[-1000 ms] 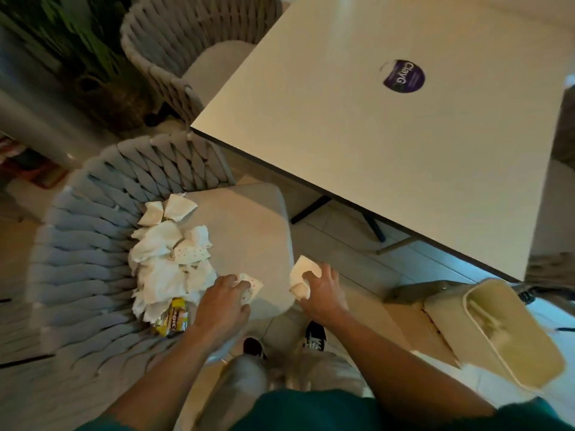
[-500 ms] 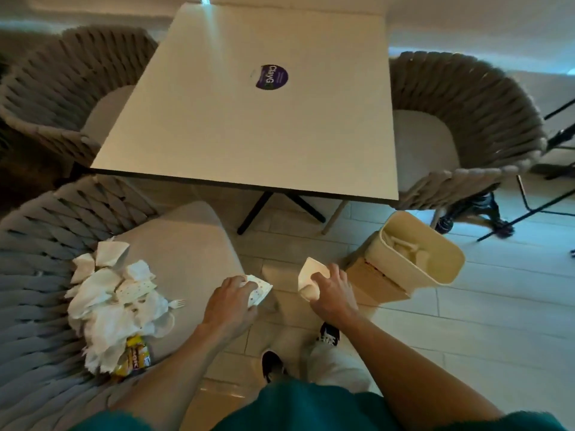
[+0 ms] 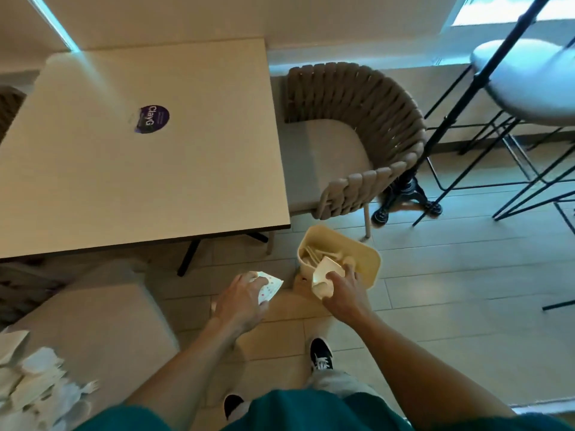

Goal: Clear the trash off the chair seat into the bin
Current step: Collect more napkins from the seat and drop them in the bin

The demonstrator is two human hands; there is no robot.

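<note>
A cream plastic bin [image 3: 367, 262] stands on the floor by the table corner, with pale scraps inside. My right hand [image 3: 345, 290] is at the bin's near rim, shut on a crumpled white napkin [image 3: 323, 276] that hangs over the opening. My left hand [image 3: 242, 298] hovers over the floor left of the bin, shut on a dotted white napkin [image 3: 270, 287]. The chair seat [image 3: 102, 325] lies at the lower left. A pile of white napkins and a plastic fork [image 3: 40, 387] covers its near left corner.
A beige square table [image 3: 140, 169] with a purple sticker [image 3: 152, 118] fills the upper left. A woven chair [image 3: 357, 126] stands behind the bin. Black metal stool legs [image 3: 485, 157] and a tripod pole cross the right side. My shoes [image 3: 322, 356] are on the tiled floor.
The view swung right, away from the chair. Both hands carried their napkins toward the bin; the right hand now reaches its rim and the left trails behind.
</note>
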